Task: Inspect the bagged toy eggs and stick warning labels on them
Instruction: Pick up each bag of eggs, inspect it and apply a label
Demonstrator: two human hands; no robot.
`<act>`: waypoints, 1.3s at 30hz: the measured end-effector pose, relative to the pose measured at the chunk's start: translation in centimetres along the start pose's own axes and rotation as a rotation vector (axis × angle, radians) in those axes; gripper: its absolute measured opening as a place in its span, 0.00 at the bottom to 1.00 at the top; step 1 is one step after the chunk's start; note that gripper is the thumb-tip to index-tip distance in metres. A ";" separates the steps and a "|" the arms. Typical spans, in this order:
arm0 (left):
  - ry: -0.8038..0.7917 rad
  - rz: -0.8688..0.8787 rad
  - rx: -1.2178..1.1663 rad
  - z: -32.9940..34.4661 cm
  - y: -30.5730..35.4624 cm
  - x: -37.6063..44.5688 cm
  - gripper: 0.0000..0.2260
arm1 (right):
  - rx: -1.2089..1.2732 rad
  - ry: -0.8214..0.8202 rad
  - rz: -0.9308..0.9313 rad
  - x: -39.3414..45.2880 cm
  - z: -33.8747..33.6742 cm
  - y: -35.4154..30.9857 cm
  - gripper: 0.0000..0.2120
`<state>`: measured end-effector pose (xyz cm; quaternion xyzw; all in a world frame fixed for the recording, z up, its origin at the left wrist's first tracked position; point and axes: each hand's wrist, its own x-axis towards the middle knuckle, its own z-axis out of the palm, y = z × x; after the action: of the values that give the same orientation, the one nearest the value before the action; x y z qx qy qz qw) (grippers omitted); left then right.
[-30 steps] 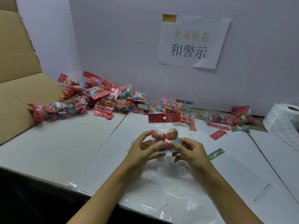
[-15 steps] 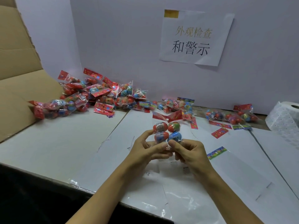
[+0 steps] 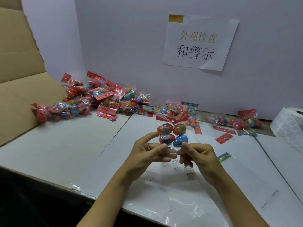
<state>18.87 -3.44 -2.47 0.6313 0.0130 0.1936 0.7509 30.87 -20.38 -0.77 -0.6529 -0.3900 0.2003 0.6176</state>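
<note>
Bagged toy eggs (image 3: 172, 134) upright, red header (image 3: 173, 118) topmost, left hand (image 3: 147, 153) and right hand (image 3: 199, 155) each pinching its lower edge in a grip

Head cam, fwd-down, close over table (image 3: 49, 153)

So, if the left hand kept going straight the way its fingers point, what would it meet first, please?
Most likely the right hand: the left hand points its fingers rightward across the bottom of the held bag of toy eggs, and the fingertips nearly touch already; depth is unclear.

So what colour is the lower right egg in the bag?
Blue egg, clearest in the head view.
</note>
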 end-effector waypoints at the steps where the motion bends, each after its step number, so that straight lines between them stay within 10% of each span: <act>1: -0.006 -0.006 -0.017 -0.1 0.1 0.0 0.22 | 0.000 0.011 -0.003 0.0 -0.1 0.0 0.16; 18: 0.260 0.140 0.263 0.4 -1.1 0.3 0.21 | -0.222 0.521 -0.161 0.6 0.5 1.3 0.20; 27: 0.065 0.532 0.780 1.3 -2.6 -0.5 0.27 | -0.110 0.176 -0.057 0.2 2.6 1.7 0.19; 34: 0.389 0.271 0.634 1.6 -1.5 -0.1 0.26 | 0.132 0.175 0.031 0.3 1.5 0.6 0.05; 39: 0.209 -0.001 0.142 1.0 -1.0 0.4 0.22 | 0.164 0.085 0.087 0.1 2.1 0.5 0.11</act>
<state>19.78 -4.38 -3.17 0.6593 0.1052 0.2564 0.6989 29.51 -18.91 -1.54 -0.6243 -0.3171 0.2303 0.6757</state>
